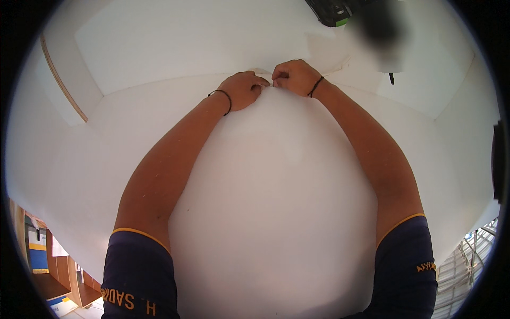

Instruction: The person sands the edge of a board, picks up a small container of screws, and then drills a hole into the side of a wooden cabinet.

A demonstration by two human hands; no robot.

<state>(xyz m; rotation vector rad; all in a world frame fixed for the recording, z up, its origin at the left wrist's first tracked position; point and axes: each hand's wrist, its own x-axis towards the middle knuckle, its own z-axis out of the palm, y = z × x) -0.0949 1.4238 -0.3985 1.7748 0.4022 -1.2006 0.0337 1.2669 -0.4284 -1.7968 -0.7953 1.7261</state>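
Both my arms reach up over a large smooth white surface to a faint seam that runs across it. My left hand has thumb and fingers pinched together, knuckles up. Close to it on the right, fingertips nearly touching, my right hand is pinched too. A tiny pale bit shows between the two sets of fingertips, too small to name. Just behind them a small light flap or mark lies along the seam.
Beyond my right hand is a black and green power tool, with a blurred dark shape beside it and a dark bit below. A thin wood-coloured edge runs along the left. Brown shelving with boxes stands at lower left, metal framework at lower right.
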